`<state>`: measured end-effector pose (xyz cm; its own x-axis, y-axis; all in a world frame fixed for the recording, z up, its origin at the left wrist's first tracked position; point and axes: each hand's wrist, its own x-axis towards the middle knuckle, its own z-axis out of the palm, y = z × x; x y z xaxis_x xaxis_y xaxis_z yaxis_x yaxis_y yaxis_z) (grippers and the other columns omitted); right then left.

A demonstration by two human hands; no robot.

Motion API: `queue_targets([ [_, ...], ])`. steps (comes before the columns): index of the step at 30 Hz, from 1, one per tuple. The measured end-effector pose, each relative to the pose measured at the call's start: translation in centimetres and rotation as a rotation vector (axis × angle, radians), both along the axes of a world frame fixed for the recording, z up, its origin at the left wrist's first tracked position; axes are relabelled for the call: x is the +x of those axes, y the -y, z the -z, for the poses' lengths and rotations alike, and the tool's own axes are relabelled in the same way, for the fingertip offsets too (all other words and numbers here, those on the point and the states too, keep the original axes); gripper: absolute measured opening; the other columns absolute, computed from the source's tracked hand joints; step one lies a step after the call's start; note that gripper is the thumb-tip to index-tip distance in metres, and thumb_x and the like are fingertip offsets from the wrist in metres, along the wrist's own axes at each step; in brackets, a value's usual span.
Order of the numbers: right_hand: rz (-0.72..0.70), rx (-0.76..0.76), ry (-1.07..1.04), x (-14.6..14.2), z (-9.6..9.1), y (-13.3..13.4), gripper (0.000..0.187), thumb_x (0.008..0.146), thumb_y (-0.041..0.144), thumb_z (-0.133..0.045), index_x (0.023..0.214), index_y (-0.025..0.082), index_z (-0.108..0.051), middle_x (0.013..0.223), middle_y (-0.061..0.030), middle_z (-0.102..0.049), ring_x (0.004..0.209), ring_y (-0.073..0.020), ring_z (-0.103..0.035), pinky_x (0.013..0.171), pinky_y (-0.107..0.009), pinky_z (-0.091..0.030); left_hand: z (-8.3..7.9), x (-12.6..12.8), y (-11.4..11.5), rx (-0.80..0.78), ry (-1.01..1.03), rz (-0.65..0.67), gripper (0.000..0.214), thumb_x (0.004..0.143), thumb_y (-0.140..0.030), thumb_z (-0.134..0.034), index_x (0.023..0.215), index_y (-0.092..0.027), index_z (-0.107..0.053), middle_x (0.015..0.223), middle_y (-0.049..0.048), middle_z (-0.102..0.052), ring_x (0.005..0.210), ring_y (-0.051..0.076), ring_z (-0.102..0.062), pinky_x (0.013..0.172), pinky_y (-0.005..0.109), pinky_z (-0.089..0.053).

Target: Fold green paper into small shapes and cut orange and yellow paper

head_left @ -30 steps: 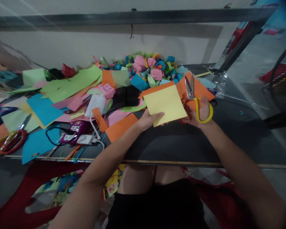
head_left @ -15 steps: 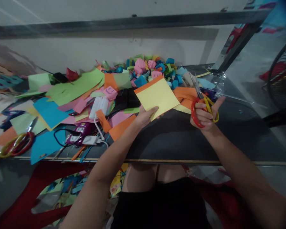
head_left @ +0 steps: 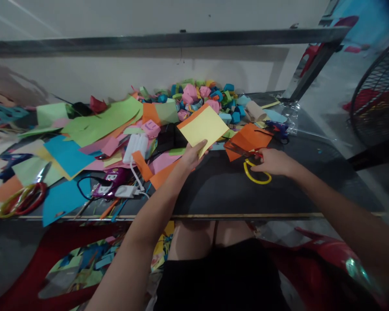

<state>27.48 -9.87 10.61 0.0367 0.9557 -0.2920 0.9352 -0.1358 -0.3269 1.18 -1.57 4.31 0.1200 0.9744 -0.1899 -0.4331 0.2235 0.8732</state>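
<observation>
My left hand (head_left: 193, 155) is closed on a yellow paper sheet (head_left: 206, 126), its thumb pressed on the front corner. An orange sheet (head_left: 183, 123) shows along the far edge, behind the yellow one. Farther right, my right hand (head_left: 270, 161) is closed on scissors (head_left: 263, 182) with one red and one yellow handle. Their blades point left, low over loose orange paper (head_left: 253, 134); whether they touch it I cannot tell. The red handle is mostly hidden by my fingers.
Small folded paper pieces (head_left: 190, 93) are heaped against the wall. Coloured sheets (head_left: 103, 116), a purple power strip (head_left: 112, 181) and a second pair of scissors (head_left: 40, 196) lie to the left. A cardboard roll (head_left: 255, 111) and dark blue tape dispenser (head_left: 278, 129) sit beyond my right hand. A fan (head_left: 376, 95) stands right.
My right hand has come down and left with the scissors, from upright blades to blades lying low over the orange paper. The yellow and orange sheets have shifted slightly left with my left hand.
</observation>
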Motion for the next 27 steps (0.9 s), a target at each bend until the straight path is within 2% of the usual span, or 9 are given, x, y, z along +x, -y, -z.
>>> queue_targets([
  [2,-0.054,0.087,0.308,-0.2,-0.8,0.0,0.037,0.067,0.037,-0.08,0.097,0.019,-0.068,0.1,-0.0163,-0.074,0.093,-0.0357,-0.07,0.073,-0.039,-0.051,-0.1,0.0,0.2,0.004,-0.007,-0.003,0.034,0.079,-0.017,-0.08,0.11,-0.015,-0.066,0.086,0.0054,-0.075,0.064,0.012,-0.07,0.048,0.016,-0.049],
  [5,-0.147,0.072,0.481,0.4,-1.7,-0.7,0.045,0.071,0.035,-0.077,0.11,0.015,-0.067,0.111,-0.0211,-0.073,0.099,-0.0372,-0.07,0.073,-0.039,-0.049,-0.2,0.1,0.5,-0.006,-0.028,0.007,0.035,0.078,-0.017,-0.08,0.11,-0.015,-0.066,0.084,0.0063,-0.075,0.065,0.014,-0.071,0.051,0.018,-0.052],
  [11,-0.269,0.007,0.392,3.6,-1.4,-2.1,0.034,0.076,0.045,-0.079,0.095,0.018,-0.069,0.096,-0.0134,-0.074,0.087,-0.0275,-0.068,0.065,-0.033,-0.041,0.3,0.3,0.4,0.058,-0.063,0.1,0.051,0.074,-0.019,-0.081,0.122,-0.012,-0.064,0.091,0.0117,-0.077,0.066,0.019,-0.071,0.049,0.023,-0.052],
  [15,-0.098,0.098,0.374,3.7,-0.7,-1.8,0.026,0.075,0.039,-0.081,0.087,0.017,-0.074,0.098,-0.019,-0.075,0.092,-0.0338,-0.07,0.069,-0.037,-0.046,0.6,0.0,0.9,0.112,-0.088,0.325,0.053,0.068,-0.023,-0.085,0.116,-0.013,-0.065,0.085,0.0121,-0.076,0.058,0.02,-0.069,0.045,0.024,-0.051],
  [16,-0.037,0.158,0.302,3.2,-0.6,-1.7,0.025,0.078,0.04,-0.079,0.087,0.017,-0.075,0.096,-0.019,-0.076,0.091,-0.0338,-0.071,0.07,-0.038,-0.049,0.6,-0.1,1.1,0.126,-0.095,0.394,0.052,0.067,-0.025,-0.087,0.113,-0.014,-0.066,0.084,0.0127,-0.075,0.056,0.02,-0.069,0.044,0.025,-0.051],
  [18,0.062,0.27,-0.046,1.8,-0.5,-1.8,0.031,0.087,0.048,-0.068,0.093,0.019,-0.076,0.093,-0.0155,-0.077,0.086,-0.0298,-0.073,0.07,-0.037,-0.054,0.6,-0.4,1.3,0.15,-0.111,0.522,0.05,0.065,-0.03,-0.089,0.107,-0.013,-0.067,0.085,0.0142,-0.075,0.054,0.02,-0.069,0.043,0.026,-0.051],
  [21,0.117,0.241,-0.64,-0.5,-0.8,-2.6,0.046,0.088,0.062,-0.065,0.098,0.019,-0.076,0.087,-0.0117,-0.077,0.07,-0.0227,-0.071,0.057,-0.033,-0.057,0.6,-0.7,1.5,0.151,-0.15,0.669,0.05,0.06,-0.034,-0.092,0.1,-0.013,-0.069,0.085,0.0153,-0.075,0.054,0.023,-0.069,0.042,0.028,-0.053],
  [25,-0.031,0.047,-0.71,-2.1,-2.0,-4.3,0.036,0.07,0.052,-0.087,0.079,0.019,-0.076,0.062,-0.0031,-0.069,0.044,-0.012,-0.054,0.038,-0.026,-0.044,0.7,-1.3,1.6,0.136,-0.234,0.84,0.047,0.062,-0.038,-0.092,0.098,-0.014,-0.074,0.083,0.0167,-0.077,0.057,0.024,-0.071,0.045,0.03,-0.055],
  [27,-0.103,-0.09,-0.674,-2.1,-2.8,-4.9,0.03,0.063,0.042,-0.093,0.07,0.021,-0.074,0.055,-0.0004,-0.064,0.043,-0.0119,-0.054,0.036,-0.025,-0.041,0.7,-1.6,1.7,0.125,-0.267,0.914,0.046,0.064,-0.04,-0.092,0.098,-0.014,-0.075,0.081,0.0172,-0.077,0.056,0.025,-0.071,0.047,0.032,-0.056],
])
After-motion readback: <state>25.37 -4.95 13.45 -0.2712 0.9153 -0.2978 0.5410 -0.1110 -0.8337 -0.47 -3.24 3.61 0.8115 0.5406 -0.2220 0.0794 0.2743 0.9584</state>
